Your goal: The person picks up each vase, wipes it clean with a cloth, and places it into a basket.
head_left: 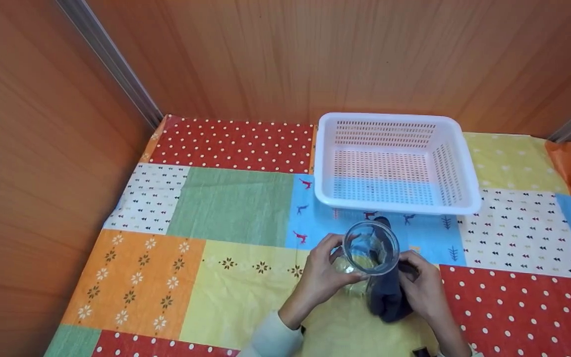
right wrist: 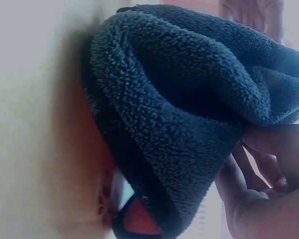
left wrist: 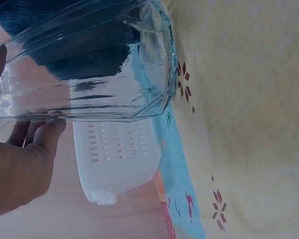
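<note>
A clear glass jar [head_left: 382, 270] with a round rim and faceted sides stands on the patchwork cloth. My left hand [head_left: 321, 271] grips it from the left, thumb and fingers spread around its upper part. In the left wrist view, the jar's thick base [left wrist: 164, 94] meets the cloth, and a dark towel shows through the glass. That dark grey, fluffy towel [head_left: 388, 292] lies folded against the jar's right side. My right hand [head_left: 424, 285] pinches the towel between thumb and fingers. The right wrist view shows the towel's dark hemmed edge [right wrist: 134, 164]; it hides some fingertips.
Behind the jar sits a white perforated plastic basket [head_left: 397, 204]. The patchwork tablecloth [head_left: 241, 208] covers the table. Wood-grain panels [head_left: 246, 59] wall in the back and sides. Orange fabric [head_left: 570, 163] bunches at the back right corner.
</note>
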The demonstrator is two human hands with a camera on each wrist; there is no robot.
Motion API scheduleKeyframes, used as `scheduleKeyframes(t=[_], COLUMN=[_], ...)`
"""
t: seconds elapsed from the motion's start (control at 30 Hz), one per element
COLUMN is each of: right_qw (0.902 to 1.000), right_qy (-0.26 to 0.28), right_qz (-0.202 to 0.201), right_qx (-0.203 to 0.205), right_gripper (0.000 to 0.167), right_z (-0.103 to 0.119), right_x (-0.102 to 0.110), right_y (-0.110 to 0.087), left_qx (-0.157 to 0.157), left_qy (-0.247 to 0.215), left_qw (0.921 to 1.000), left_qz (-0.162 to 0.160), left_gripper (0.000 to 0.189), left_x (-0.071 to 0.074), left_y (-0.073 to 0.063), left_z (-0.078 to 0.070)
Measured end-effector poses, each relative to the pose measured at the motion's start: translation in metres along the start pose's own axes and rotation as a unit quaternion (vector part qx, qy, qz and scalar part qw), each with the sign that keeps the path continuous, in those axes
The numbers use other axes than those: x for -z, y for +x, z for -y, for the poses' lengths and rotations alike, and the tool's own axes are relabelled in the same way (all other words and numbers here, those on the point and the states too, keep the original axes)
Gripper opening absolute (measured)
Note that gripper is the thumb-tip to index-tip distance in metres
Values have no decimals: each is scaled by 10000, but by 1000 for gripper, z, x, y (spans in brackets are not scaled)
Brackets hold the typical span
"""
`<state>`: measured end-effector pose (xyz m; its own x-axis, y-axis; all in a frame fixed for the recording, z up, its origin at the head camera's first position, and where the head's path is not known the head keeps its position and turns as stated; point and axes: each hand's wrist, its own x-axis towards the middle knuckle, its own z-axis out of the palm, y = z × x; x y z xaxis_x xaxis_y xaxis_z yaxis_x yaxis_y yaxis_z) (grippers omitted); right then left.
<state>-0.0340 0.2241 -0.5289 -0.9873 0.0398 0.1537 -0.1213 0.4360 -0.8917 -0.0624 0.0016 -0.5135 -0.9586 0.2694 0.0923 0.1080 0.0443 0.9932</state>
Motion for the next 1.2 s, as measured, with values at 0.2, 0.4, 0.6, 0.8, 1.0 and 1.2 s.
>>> scheduleKeyframes(t=[0.2,0.4,0.6,0.8,1.0,1.2], right_qw=[9997,9997,9998,9997,9994,9994], right_qy=[-156,-164,-160,101,304,320], right_qz=[58,48,-51,-127,-103,-56], right_qx=[-157,-147,-85,194,-109,-75], right_gripper=[31,31,30,34,30,30], right_z=[-9,-6,6,24,35,30], right_x=[-1,-2,-1,4,9,9], right_y=[-1,-1,0,1,3,3], left_qx=[-7,-19,-5,-4,-39,-68], left_qy=[0,-155,-217,-110,-140,-152], left_qw=[10000,9999,9998,9999,9999,9999], left_qz=[14,18,24,22,28,18], left_gripper=[62,64,64,62,62,61], left_x=[0,0,1,1,1,0], left_y=[0,0,0,0,0,1], left_z=[0,1,1,1,0,1])
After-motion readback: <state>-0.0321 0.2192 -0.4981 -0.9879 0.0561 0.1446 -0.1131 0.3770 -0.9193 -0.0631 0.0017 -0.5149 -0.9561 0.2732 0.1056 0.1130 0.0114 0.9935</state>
